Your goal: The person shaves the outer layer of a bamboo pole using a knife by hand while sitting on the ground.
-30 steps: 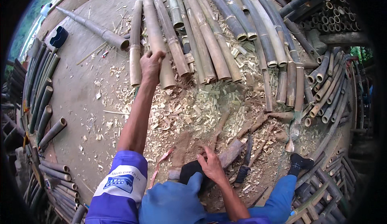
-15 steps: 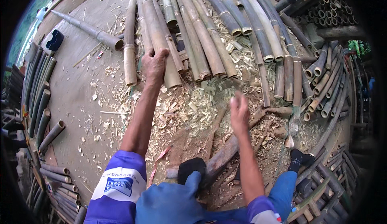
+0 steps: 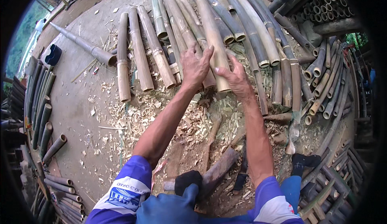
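A pale bamboo pole (image 3: pixel 213 34) points away from me, its cut near end between my two hands. My left hand (image 3: pixel 196 66) presses against its left side, thumb along the pole and the other fingers partly hidden. On the right side, my right hand (image 3: pixel 237 78) grips near the cut end, its thumb across the top. Other bamboo poles lie close by, including a brown pole (image 3: pixel 175 18) that passes beneath my left hand. Two shorter poles, a tan pole (image 3: pixel 140 58) and a brown-ended pole (image 3: pixel 156 50), rest farther left.
Wood chips (image 3: pixel 177 123) cover the ground before me. A thick bamboo log (image 3: pixel 219 169) lies by my foot, near a dark-handled tool (image 3: pixel 240 180). Bamboo stacks (image 3: pixel 330 83) stand at right, more poles (image 3: pixel 40 103) at left. A dark blue container (image 3: pixel 53 54) sits far left.
The pale pole under my left hand has shifted right, carried over the neighbouring poles. My right hand has risen from above the chips to hold its near end.
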The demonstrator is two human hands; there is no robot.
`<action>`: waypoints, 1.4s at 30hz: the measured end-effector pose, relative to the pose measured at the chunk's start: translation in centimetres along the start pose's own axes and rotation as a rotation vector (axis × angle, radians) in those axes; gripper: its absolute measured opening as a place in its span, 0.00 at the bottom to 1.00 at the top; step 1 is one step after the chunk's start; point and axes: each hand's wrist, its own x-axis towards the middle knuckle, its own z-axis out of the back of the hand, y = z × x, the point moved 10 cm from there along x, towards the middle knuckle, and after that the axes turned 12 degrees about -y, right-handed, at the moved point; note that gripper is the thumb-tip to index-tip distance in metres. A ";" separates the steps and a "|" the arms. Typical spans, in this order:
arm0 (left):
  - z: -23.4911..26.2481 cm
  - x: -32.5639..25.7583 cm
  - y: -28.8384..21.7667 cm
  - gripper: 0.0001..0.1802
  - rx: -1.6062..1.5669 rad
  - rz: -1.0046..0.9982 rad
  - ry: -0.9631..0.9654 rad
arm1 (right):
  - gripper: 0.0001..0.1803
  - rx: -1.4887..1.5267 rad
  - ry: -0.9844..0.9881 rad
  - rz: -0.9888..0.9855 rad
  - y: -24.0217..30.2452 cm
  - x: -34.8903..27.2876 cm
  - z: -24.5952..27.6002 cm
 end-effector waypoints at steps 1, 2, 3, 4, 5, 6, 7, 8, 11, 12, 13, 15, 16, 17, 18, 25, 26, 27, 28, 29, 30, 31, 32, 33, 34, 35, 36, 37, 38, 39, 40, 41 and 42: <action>0.2 0.5 0.2 0.46 0.181 -0.063 -0.057 | 0.45 -0.114 -0.013 0.075 -0.4 0.6 1.2; -0.1 0.4 0.1 0.47 0.311 -0.080 -0.064 | 0.45 -0.277 -0.063 0.077 -1.6 0.8 2.6; -0.3 0.5 -0.4 0.48 0.443 -0.101 -0.077 | 0.46 -0.436 -0.107 0.075 -2.7 1.0 3.9; -0.4 0.7 -0.8 0.50 0.574 -0.121 -0.090 | 0.45 -0.536 -0.137 0.096 -4.6 1.1 5.2; -0.4 1.7 0.0 0.49 0.553 -0.049 -0.118 | 0.44 -0.634 -0.168 0.116 -5.9 1.1 6.3; -0.5 3.3 1.5 0.49 0.531 0.021 -0.142 | 0.43 -0.648 -0.197 0.212 -5.7 1.1 6.8; 0.0 4.5 3.7 0.50 0.522 0.096 -0.173 | 0.41 -0.825 -0.267 0.319 -5.2 0.7 6.5; 0.6 5.2 5.6 0.49 0.535 0.150 -0.174 | 0.40 -1.009 -0.344 0.429 -4.4 0.3 6.3; 0.7 5.0 5.0 0.46 0.523 -0.012 -0.107 | 0.22 -0.942 -0.360 0.431 -5.6 0.9 5.8; 1.3 5.2 5.3 0.46 0.500 -0.029 -0.092 | 0.19 -0.851 -0.222 0.259 -7.2 1.4 4.6; 2.2 5.6 5.7 0.47 0.533 -0.070 -0.128 | 0.17 -0.752 -0.087 0.091 -8.8 1.4 3.2; 2.9 5.8 6.2 0.47 0.448 -0.081 -0.144 | 0.21 -0.651 -0.166 -0.007 -10.5 2.0 3.9; 2.7 5.8 6.5 0.47 0.434 -0.068 -0.150 | 0.24 -0.517 -0.165 -0.047 -11.2 2.1 4.5; 2.8 5.4 6.5 0.47 0.423 -0.048 -0.156 | 0.26 -0.383 -0.159 -0.090 -11.7 2.2 4.6; 2.9 4.9 6.5 0.47 0.412 -0.029 -0.161 | 0.31 -0.381 -0.197 -0.136 -12.3 2.3 5.2; 0.4 -1.0 0.2 0.39 0.576 -0.514 0.037 | 0.33 -0.529 -0.037 -0.078 -8.1 2.2 0.7; 0.9 -1.8 -0.5 0.36 0.517 -0.580 -0.039 | 0.30 -0.354 -0.085 -0.138 -8.0 2.6 0.9; 1.5 -1.6 0.2 0.34 0.428 -0.483 -0.082 | 0.29 -0.348 -0.054 -0.222 -9.4 3.0 1.3; 2.2 -1.5 0.9 0.33 0.339 -0.385 -0.124 | 0.28 -0.342 -0.023 -0.305 -11.0 3.1 2.1; 2.7 -1.3 2.0 0.32 0.249 -0.289 -0.164 | 0.28 -0.335 0.006 -0.390 -12.9 3.0 2.6; 4.1 -0.9 3.4 0.28 0.168 -0.184 -0.217 | 0.30 -0.605 0.020 -0.206 -12.2 2.9 2.3; 5.3 -0.7 5.0 0.28 0.120 -0.076 -0.247 | 0.32 -0.650 0.032 -0.193 -12.6 3.1 1.8; 6.3 -1.3 6.8 0.27 0.061 0.047 -0.272 | 0.33 -0.712 0.047 -0.187 -12.8 3.0 1.3; 7.1 -2.0 8.6 0.26 0.002 0.170 -0.296 | 0.35 -0.774 0.062 -0.180 -12.9 2.8 0.9; 7.4 -2.6 9.6 0.26 -0.027 0.212 -0.272 | 0.40 -0.727 0.069 -0.191 -13.0 2.9 0.4; 7.6 -2.9 10.0 0.26 -0.056 0.245 -0.248 | 0.39 -0.669 0.042 -0.183 -13.3 3.2 0.3; 7.4 -3.2 10.5 0.27 -0.090 0.276 -0.218 | 0.38 -0.615 0.009 -0.175 -13.7 3.5 0.6; 7.4 -3.3 10.3 0.26 -0.073 0.237 -0.208 | 0.37 -0.561 -0.027 -0.167 -14.0 3.8 1.3; 7.8 -3.0 10.6 0.27 -0.052 0.198 -0.212 | 0.36 -0.407 -0.003 -0.220 -13.8 3.7 1.0; 8.7 -2.9 10.6 0.27 -0.026 0.164 -0.220 | 0.34 -0.252 0.030 -0.274 -13.0 3.2 0.5; 9.0 -2.4 10.8 0.29 -0.053 0.167 -0.203 | 0.33 -0.098 0.061 -0.328 -12.0 2.8 0.3; 8.2 -2.5 10.2 0.31 -0.081 0.178 -0.158 | 0.28 0.161 0.050 -0.408 -11.5 2.4 1.5; 7.8 -2.5 9.5 0.32 -0.107 0.194 -0.119 | 0.29 0.254 0.060 -0.429 -9.7 1.3 1.9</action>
